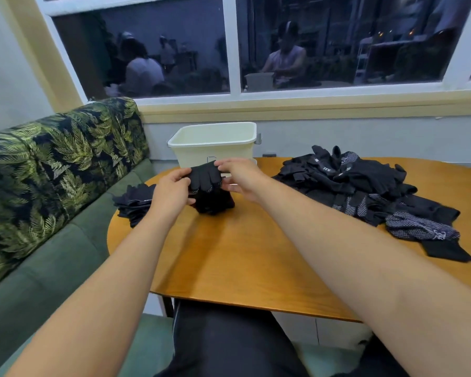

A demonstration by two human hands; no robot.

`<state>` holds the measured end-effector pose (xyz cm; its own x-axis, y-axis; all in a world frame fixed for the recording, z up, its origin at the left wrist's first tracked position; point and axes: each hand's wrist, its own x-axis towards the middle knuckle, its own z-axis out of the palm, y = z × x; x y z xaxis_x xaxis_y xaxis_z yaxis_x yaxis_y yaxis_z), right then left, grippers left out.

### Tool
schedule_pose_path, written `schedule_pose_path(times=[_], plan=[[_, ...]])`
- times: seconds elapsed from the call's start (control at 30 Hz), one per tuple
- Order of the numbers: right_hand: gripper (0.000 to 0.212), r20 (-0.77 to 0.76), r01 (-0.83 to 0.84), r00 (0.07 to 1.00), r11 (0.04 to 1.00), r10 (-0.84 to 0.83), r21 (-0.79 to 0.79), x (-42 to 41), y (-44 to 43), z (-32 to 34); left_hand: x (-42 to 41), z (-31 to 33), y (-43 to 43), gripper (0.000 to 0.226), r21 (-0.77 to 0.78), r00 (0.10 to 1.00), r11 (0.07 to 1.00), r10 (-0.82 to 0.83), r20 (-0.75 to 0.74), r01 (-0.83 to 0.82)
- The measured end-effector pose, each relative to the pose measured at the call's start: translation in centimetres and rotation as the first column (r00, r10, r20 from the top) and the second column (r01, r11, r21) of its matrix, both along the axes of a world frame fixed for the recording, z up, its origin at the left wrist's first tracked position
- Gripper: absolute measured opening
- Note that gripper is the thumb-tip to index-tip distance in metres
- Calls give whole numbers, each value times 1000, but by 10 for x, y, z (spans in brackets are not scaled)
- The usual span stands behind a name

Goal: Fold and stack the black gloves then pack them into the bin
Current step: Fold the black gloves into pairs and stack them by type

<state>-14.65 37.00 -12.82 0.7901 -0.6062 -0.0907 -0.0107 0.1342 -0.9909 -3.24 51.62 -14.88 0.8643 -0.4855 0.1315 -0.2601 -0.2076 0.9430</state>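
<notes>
Both my hands hold a black glove (206, 177) above a small stack of folded gloves (215, 205) on the wooden table (242, 262). My left hand (172, 191) pinches the glove's left edge. On the right side my right hand (239, 178) pinches its top corner. A second stack of folded black gloves (133, 202) lies at the table's left edge. To the right sprawls a loose pile of unfolded black gloves (365, 191), some with white grip dots. The cream plastic bin (215, 144) stands at the far edge of the table, right behind my hands.
A green sofa (52, 240) with a leaf-patterned backrest runs along the left of the table. A window (229, 44) with dark reflections fills the wall behind. My lap in dark trousers (229, 344) is below the table's near edge.
</notes>
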Motion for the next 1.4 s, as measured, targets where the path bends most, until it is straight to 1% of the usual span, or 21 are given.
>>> schedule_pose_path(times=[0.17,0.3,0.4,0.5,0.57,0.63,0.73,0.77,0.83,0.97,1.03,1.1,1.23,1.33,1.4], plan=[[22,-117,11,993,999,-5,46,26,-5,-10,18,-16,-14,41,92,1000,996,12,2,-12],[24,-198,46,979,999,-44,9,35,-7,-17,22,-28,-17,42,151,999,989,-6,46,-1],[26,-228,58,972,998,-61,-19,39,-8,-21,22,-30,-16,42,168,997,986,-24,77,11],[24,-250,31,966,992,-60,-121,37,-9,-22,23,-30,-15,45,233,984,972,-62,166,22],[20,-270,0,961,976,-60,-219,34,-11,-23,23,-29,-14,44,281,970,960,-83,228,16],[19,-287,-24,956,963,-57,-270,30,-14,-23,22,-29,-12,42,313,959,950,-85,271,-5],[25,-261,-9,963,952,-74,-306,12,-17,-20,17,-27,-7,38,411,911,901,-48,410,-138],[26,-239,8,967,947,-89,-320,1,-17,-19,12,-25,-6,36,407,885,895,-30,464,-183],[28,-200,40,973,943,-112,-332,-22,-19,-17,1,-21,-8,31,346,852,919,-22,523,-189],[28,-162,70,978,932,-135,-355,-78,-23,-25,-35,-20,-31,24,261,844,965,-112,525,-34],[28,-157,78,976,912,-153,-403,-109,-28,-31,-58,-25,-49,22,249,831,968,-158,534,24],[28,-158,95,967,859,-200,-504,-141,-37,-39,-82,-34,-66,22,263,814,962,-213,541,77],[26,-130,159,930,695,-344,-701,-195,-67,-55,-125,-50,-97,21,313,794,931,-332,509,189],[27,-93,184,877,509,-471,-841,-226,-95,-71,-151,-61,-119,20,337,767,910,-392,508,242],[27,-53,186,840,378,-540,-907,-239,-113,-80,-163,-68,-133,19,330,756,899,-424,498,287]])
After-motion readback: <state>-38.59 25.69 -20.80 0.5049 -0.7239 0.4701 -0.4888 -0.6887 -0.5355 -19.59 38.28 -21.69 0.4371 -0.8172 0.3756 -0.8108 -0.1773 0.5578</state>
